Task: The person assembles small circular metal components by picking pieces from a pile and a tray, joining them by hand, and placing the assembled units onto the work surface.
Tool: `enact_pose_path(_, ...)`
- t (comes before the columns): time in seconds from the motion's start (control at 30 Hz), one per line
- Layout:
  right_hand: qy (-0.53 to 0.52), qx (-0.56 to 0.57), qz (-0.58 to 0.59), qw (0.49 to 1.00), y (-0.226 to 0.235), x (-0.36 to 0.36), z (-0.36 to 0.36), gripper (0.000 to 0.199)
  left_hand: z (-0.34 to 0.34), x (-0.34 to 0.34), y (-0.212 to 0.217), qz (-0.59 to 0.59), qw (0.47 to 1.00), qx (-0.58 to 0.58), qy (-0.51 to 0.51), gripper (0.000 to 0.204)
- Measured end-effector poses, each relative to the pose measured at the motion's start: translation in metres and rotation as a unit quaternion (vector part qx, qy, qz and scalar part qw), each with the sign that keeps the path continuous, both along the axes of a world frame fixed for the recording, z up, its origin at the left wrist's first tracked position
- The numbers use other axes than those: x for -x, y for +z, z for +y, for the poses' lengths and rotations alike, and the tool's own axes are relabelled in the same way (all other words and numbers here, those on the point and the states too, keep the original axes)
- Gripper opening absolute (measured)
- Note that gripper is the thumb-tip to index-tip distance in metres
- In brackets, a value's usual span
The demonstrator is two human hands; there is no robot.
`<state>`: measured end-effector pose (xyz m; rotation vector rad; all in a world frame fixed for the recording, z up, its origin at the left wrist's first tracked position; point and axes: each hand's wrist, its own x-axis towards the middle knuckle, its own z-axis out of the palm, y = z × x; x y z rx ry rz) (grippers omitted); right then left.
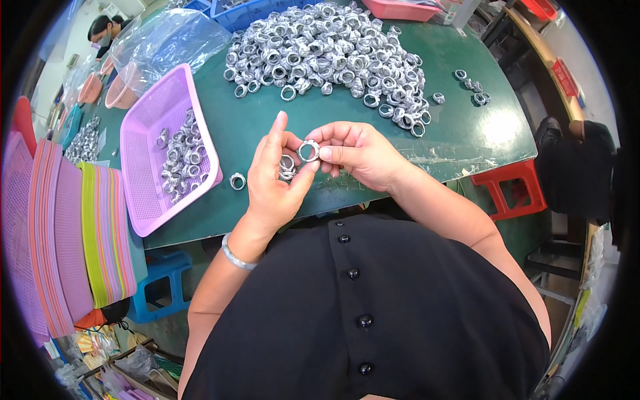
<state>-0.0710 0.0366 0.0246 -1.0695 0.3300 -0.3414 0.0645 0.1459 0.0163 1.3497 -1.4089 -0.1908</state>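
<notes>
I am holding one small silver ring [308, 151] up in front of me, just above the near edge of the green tabletop [467, 127], so that its open face is turning toward my eyes and I can look through it. My right hand [357, 155] is pinching the ring's right rim between thumb and forefinger, the fingers [327, 153] closing tight on it, the rest curling under. My left hand [275, 179] is standing upright beside it, palm toward the right, its thumb tip touching the ring's lower left edge. The left forefinger is sticking straight up and gripping nothing, while the lower fingers are folding loosely around a few more rings [287, 167] stacked in the palm, kept there, I judge, so they are ready to hand.

The big pile of rings [330, 53] is lying across the far half of the tabletop, well apart from my hands but within reach. The purple basket [148, 113] is sitting to my left, tilted along the tabletop's edge, with a smaller heap of rings [181, 157] inside it. One stray ring [237, 181] is lying on the tabletop between the basket and my left hand. A handful of loose rings [472, 88] is resting far right. A stack of coloured baskets [73, 240] is leaning at my left side.
</notes>
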Motion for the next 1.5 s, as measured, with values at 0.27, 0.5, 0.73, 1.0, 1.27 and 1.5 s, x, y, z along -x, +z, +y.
enact_pose_path(0.27,-0.009,0.010,0.000,1.000,0.001,0.002,-0.001,0.020,0.002,0.002,-0.001,0.259,0.961,-0.066,-0.073,0.060)
enact_pose_path(0.5,-0.019,0.078,0.035,0.996,0.005,0.004,-0.001,0.021,0.005,0.001,0.000,0.350,0.927,-0.086,-0.104,0.056)
enact_pose_path(0.73,-0.018,0.095,0.034,0.995,0.003,0.005,0.000,0.022,0.005,-0.001,-0.003,0.382,0.910,-0.099,-0.127,0.054)
enact_pose_path(1.0,-0.017,0.115,0.001,0.993,0.005,0.007,0.004,0.023,0.004,0.002,-0.010,0.314,0.938,-0.071,-0.129,0.056)
enact_pose_path(1.27,-0.012,0.120,-0.009,0.993,0.000,0.010,0.005,0.026,0.008,-0.001,-0.009,0.302,0.940,-0.087,-0.134,0.049)
enact_pose_path(1.5,-0.018,0.164,0.021,0.986,-0.001,0.015,0.002,0.025,0.008,-0.006,0.002,0.089,0.992,0.000,-0.090,0.042)
